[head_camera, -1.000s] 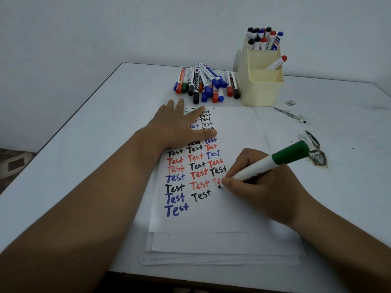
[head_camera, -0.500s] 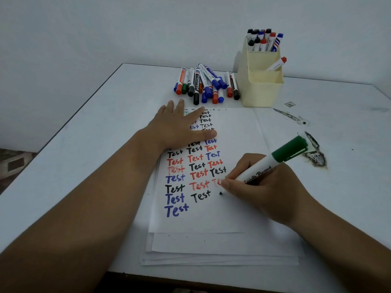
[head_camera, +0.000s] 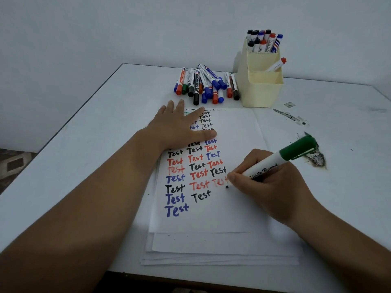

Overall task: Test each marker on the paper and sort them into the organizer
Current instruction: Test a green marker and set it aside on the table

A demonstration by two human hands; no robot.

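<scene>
Green-capped marker (head_camera: 273,162) in right hand (head_camera: 266,185) slants, tip down-left on paper (head_camera: 237,210).

Green-capped white marker (head_camera: 275,160), cream organizer (head_camera: 262,89)

**Green-capped marker at the paper, others piled and sorted**

A white marker (head_camera: 273,163) with a green cap posted on its rear end slants over the paper (head_camera: 232,208), its dark tip just beside a faint red "Test". The top sheet of the stack carries rows of "Test" in black, red and blue. Beyond it lies a loose pile of markers (head_camera: 206,85), capped in blue, red, black and green. Just beside the pile stands a cream tiered organizer (head_camera: 262,89): its tall rear compartment holds upright markers (head_camera: 263,42), and a red-capped marker (head_camera: 276,64) leans in the middle tier.
</scene>
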